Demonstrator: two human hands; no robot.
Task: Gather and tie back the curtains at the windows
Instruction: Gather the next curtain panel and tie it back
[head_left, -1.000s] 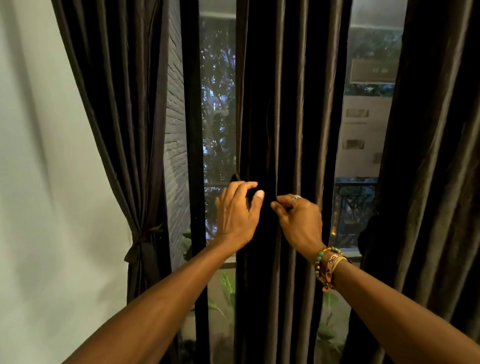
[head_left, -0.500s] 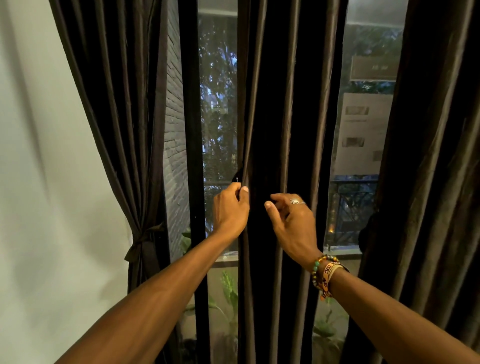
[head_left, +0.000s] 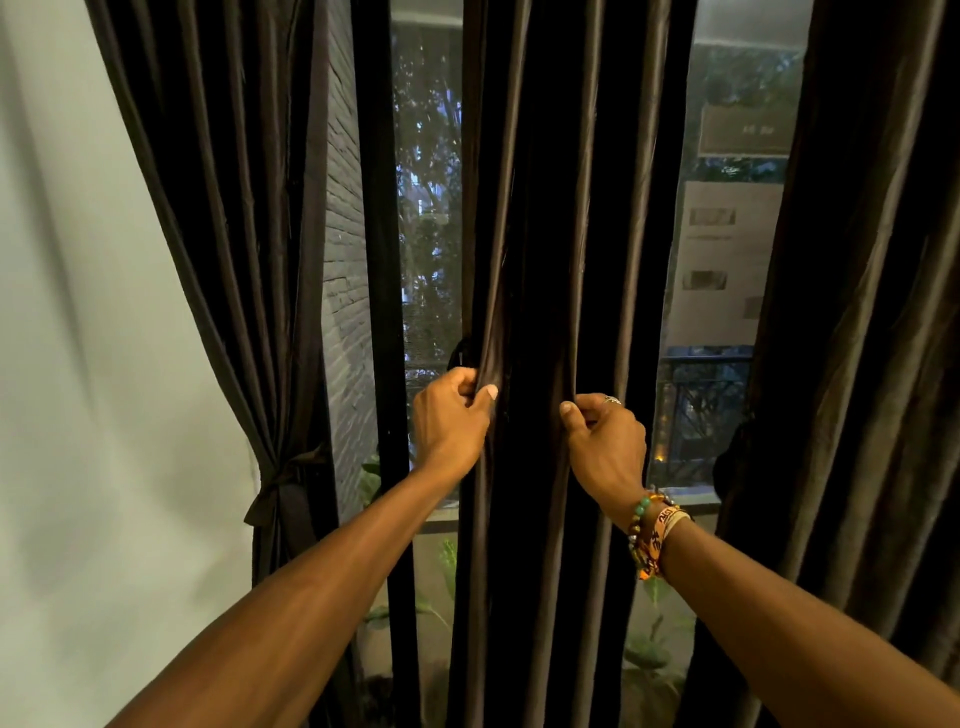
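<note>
Left hand (head_left: 449, 421): is gripping the left-edge folds of the middle curtain (head_left: 566, 208), fingers curled around the cloth and thumb pressing its front.
Right hand (head_left: 605, 436): is pinching a pleat of the same curtain to the right, thumb on the front and fingers curled; the two hands are staying apart at about the same height.
Ring (head_left: 612, 399): is sitting on a right-hand finger.
Bracelets (head_left: 649, 535): are circling the right wrist, beaded and woven.
Middle curtain: is hanging straight down between two panes of the window (head_left: 428, 208), bunching into narrow pleats between the hands.
Left curtain (head_left: 234, 208): is hanging drawn toward the white wall (head_left: 78, 364), with a tie-back (head_left: 283, 483) cinching it low down.
Right curtain (head_left: 872, 312): is hanging at the right edge.
Balcony railing (head_left: 696, 405): is showing through the right pane.
</note>
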